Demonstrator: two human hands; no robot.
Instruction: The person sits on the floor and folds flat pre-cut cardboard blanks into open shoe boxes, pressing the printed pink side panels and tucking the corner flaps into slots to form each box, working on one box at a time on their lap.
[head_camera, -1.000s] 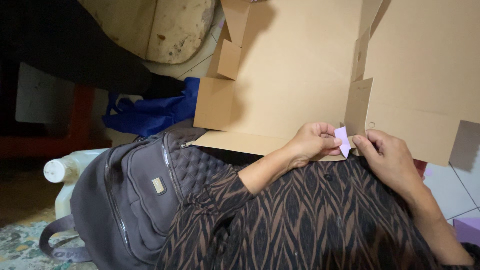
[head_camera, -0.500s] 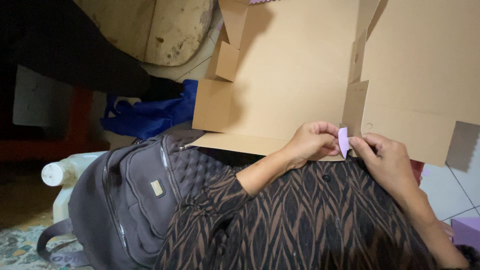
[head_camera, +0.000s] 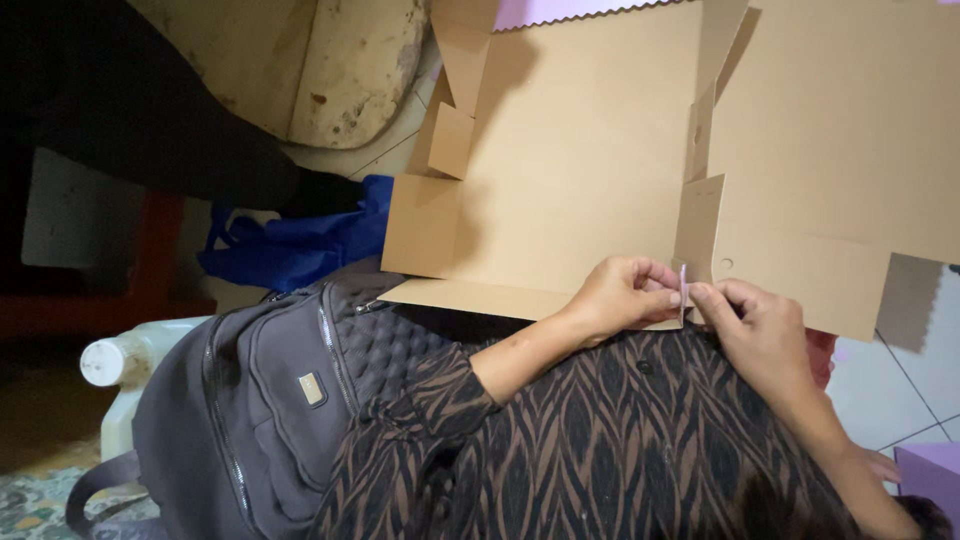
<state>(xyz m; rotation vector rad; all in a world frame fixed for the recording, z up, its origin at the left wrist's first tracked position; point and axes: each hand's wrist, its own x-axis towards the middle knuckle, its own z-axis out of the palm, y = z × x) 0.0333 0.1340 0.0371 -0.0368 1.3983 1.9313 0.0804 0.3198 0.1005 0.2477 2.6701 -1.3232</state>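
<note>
Head camera view, looking down at your lap. Your left hand (head_camera: 620, 296) and right hand (head_camera: 755, 325) meet at the lower edge of a flat, unfolded cardboard box (head_camera: 590, 180). Between them stands a small pale purple strip (head_camera: 683, 288), seen edge-on and upright. The fingertips of both hands are pinched together on it from either side, so each grip is closed on the strip. The cardboard spreads up and away from your grip, with its flaps folded out. Below your hands is your brown patterned garment (head_camera: 620, 450). Left of your left grip lies a grey backpack (head_camera: 270, 400), and beyond it a blue bag (head_camera: 290, 250) and a white plastic jug (head_camera: 120, 370).
</note>
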